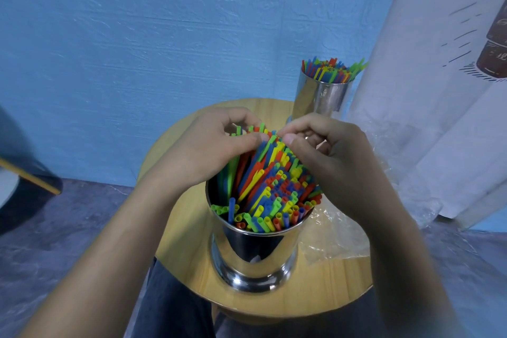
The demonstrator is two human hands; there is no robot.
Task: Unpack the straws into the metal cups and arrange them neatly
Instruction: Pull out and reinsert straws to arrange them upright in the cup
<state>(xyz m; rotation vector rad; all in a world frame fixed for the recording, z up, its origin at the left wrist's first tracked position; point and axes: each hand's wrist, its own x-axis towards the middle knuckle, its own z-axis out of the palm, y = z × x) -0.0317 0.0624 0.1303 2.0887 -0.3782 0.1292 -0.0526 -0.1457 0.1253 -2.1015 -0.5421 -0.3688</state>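
Note:
A shiny metal cup (255, 252) stands near the front of a small round wooden table (181, 241). It is packed with coloured straws (271, 189) in green, blue, red and yellow, which lean away from me. My left hand (211, 145) grips the far tops of these straws from the left. My right hand (326, 151) pinches straw tops from the right, thumb against fingers. The two hands nearly touch above the cup. A second metal cup (318, 99) full of straws (332, 70) stands upright at the table's far right edge.
Crumpled clear plastic wrapping (337, 239) lies on the table right of the near cup. A white printed curtain (428, 85) hangs at the right, a blue wall (137, 49) stands behind. A dark object with a yellow edge (30, 175) sits at the left.

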